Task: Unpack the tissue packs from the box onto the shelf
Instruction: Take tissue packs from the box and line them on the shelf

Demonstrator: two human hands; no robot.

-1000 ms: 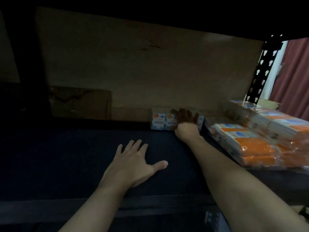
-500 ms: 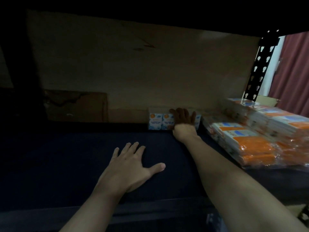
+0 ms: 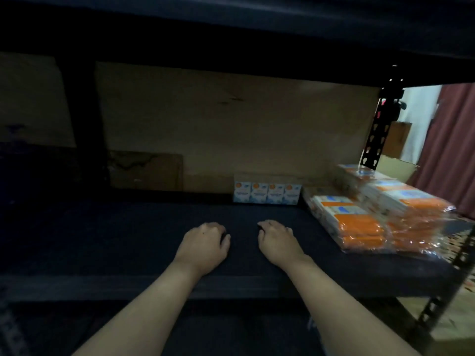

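Observation:
A row of small white-and-blue tissue packs (image 3: 267,193) stands against the back of the dark shelf (image 3: 128,240). To its right lie stacks of orange-and-white tissue packs (image 3: 359,222) in clear wrap. My left hand (image 3: 203,242) and my right hand (image 3: 279,240) rest side by side on the shelf near its front. Their fingers are loosely curled and hold nothing. Both hands are well short of the small packs. The box is out of view.
A cardboard sheet (image 3: 231,129) forms the back wall. The shelf above hangs low and dark overhead. A black perforated upright (image 3: 377,134) stands at the right rear corner, with a red curtain (image 3: 452,150) beyond it.
My right hand has let go of the small packs at the back and pulled toward the front. My left hand went from flat with spread fingers to curled. The view has backed away.

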